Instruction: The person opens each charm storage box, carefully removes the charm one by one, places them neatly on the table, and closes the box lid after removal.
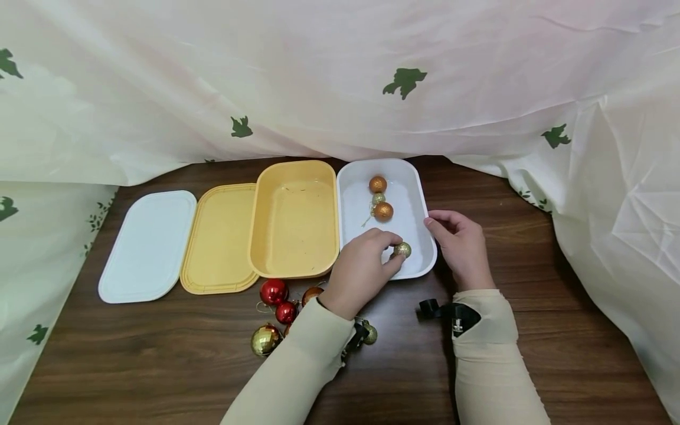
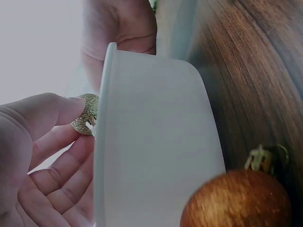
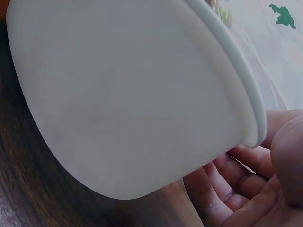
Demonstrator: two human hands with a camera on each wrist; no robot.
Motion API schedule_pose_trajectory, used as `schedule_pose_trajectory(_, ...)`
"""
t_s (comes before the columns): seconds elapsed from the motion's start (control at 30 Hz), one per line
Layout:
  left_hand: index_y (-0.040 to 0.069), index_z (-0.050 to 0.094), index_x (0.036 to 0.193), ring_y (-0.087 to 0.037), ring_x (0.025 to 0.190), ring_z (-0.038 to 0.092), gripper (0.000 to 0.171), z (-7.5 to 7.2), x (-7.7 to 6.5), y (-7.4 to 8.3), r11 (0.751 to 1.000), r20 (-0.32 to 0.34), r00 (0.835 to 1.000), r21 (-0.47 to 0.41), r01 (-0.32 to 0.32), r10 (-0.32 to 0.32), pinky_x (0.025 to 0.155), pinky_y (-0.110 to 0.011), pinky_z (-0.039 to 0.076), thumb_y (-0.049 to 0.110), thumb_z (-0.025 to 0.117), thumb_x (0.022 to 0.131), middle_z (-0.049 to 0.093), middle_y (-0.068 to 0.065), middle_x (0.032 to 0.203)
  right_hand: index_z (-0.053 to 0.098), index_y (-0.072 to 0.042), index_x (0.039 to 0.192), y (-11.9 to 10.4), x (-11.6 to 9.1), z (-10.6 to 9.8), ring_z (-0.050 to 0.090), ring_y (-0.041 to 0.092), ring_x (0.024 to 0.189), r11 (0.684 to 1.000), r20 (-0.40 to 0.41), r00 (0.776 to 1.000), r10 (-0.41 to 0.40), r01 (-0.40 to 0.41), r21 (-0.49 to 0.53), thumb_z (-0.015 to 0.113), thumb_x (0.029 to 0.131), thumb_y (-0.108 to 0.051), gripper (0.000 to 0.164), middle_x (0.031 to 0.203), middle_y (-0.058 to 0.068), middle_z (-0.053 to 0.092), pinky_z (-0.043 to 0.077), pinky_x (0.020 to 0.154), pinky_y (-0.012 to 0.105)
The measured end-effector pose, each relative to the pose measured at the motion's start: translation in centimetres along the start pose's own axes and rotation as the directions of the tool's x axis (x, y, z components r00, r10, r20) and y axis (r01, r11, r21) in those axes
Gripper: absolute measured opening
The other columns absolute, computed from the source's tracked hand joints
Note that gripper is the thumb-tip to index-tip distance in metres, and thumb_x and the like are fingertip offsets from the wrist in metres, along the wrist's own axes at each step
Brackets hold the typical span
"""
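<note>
You wore plain cream long sleeves, the left sleeve (image 1: 297,369) smooth along most of its length, the right sleeve (image 1: 494,378) lightly creased and bulging near the wrist. Your left hand (image 1: 361,271) and right hand (image 1: 461,247) were bare. At your right wrist sat a black band (image 1: 467,317) with a small white marking (image 1: 457,324), too small to read, and a stubby black knob (image 1: 429,308) jutting inward. A black piece (image 1: 357,336), partly hidden, showed by your left cuff.

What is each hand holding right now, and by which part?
The left hand pinches a small, round, gold glitter-coated ball by its round body. The right hand holds a white, rounded-rectangular plastic tub by its right-side rim.
</note>
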State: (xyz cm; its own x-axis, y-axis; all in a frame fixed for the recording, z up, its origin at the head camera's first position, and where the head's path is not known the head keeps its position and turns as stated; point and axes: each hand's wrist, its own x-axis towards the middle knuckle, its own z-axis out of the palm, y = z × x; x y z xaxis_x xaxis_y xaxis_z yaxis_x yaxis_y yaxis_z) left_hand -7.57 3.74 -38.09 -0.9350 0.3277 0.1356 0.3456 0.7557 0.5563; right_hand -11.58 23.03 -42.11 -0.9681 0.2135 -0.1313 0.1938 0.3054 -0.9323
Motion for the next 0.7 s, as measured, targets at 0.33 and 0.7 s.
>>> schedule_pose_trajectory(0.33, 0.017, 0.075, 0.106, -0.011, 0.095, 0.067, 0.016, -1.4, -2.9, -1.5, 0.995, -0.131, 0.988, -0.046, -0.091, 0.085, 0.081, -0.028, 0.056, 0.021, 0.076, 0.091, 0.071, 0.004, 0.102, 0.071, -0.004, 0.121, -0.1, 0.1, 0.1, 0.058, 0.017, 0.096, 0.999, 0.002, 0.999, 0.032, -0.032, -0.015, 0.067, 0.098, -0.028, 0.033, 0.111, 0.010, 0.067, 0.053, 0.071, 0.019)
schedule_pose_trajectory(0.7, 0.012, 0.074, 0.107, -0.011, 0.080, 0.064, 0.020, -2.0, -6.0, -2.7, 0.988, -0.207, 0.974, -0.105, -0.114, 0.091, 0.072, -0.023, 0.055, 0.016, 0.079, 0.088, 0.070, 0.002, 0.102, 0.071, -0.004, 0.121, 0.0, 0.1, 0.1, 0.058, 0.017, 0.095, 0.999, 0.003, 0.999, 0.047, -0.047, -0.006, 0.067, 0.098, -0.029, 0.034, 0.110, 0.009, 0.066, 0.054, 0.070, 0.018)
